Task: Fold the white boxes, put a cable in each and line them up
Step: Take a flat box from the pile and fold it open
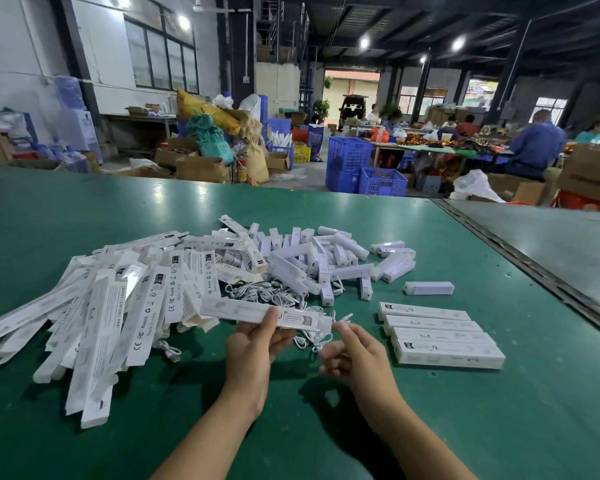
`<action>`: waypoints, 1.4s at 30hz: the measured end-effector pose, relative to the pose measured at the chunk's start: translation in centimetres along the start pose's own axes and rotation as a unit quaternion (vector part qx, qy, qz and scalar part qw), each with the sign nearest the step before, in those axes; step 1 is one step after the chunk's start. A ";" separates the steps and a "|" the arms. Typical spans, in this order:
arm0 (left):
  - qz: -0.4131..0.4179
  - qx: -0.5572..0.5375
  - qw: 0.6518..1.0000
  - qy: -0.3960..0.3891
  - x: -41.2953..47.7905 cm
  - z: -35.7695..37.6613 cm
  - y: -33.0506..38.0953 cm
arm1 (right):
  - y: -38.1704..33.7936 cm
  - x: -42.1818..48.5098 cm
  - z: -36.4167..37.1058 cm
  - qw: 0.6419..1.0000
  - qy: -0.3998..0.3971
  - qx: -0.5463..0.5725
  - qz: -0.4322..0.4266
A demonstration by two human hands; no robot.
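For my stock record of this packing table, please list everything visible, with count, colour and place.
Flat unfolded cardboard box blanks: dozens, white, heaped at left.
Short cables: tangled bunch, white, centre, behind the hands.
Small rectangular blocks: many, white, heaped at far centre; one alone at right.
Closed long cardboard boxes: four, white, lined up at right.
Held long cardboard box: one, white, near centre.
Table: one, green, under everything.
Plastic crates: several, blue, floor beyond table.
Left hand: one, grips held box.
Right hand: one, at box's right end; grip unclear.
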State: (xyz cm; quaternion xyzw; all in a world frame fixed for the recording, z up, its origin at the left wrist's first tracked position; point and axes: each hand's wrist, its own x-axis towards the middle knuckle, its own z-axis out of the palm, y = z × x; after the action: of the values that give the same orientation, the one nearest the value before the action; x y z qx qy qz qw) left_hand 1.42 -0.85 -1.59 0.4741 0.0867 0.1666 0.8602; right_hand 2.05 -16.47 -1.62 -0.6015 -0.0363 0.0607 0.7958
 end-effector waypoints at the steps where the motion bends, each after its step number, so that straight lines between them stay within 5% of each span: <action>1: 0.000 0.001 1.000 0.005 0.1 -0.1 0.0 | 0.0 0.0 0.0 1.000 -0.010 0.001 0.005; 17: -0.022 0.023 0.999 -0.008 -0.2 0.1 0.0 | -0.1 0.3 -0.6 0.999 0.028 0.004 -0.030; 29: -0.065 0.007 0.998 -0.025 -0.3 0.1 -0.2 | -0.2 0.1 -0.5 0.983 0.074 -0.116 -0.125; 36: -0.031 -0.017 0.999 0.005 -0.3 0.1 0.1 | -0.3 -0.1 -0.1 0.926 0.145 -0.274 -0.215; 42: -0.028 -0.012 1.000 0.007 0.1 -0.2 0.2 | -1.0 -0.7 -0.4 0.978 -0.006 -0.170 -0.123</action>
State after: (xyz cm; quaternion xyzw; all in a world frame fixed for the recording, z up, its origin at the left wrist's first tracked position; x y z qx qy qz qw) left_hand 1.38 -0.60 -1.55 0.4603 0.1036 0.1467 0.8694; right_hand 1.41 -17.20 -0.79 -0.7186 -0.1244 -0.0409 0.6830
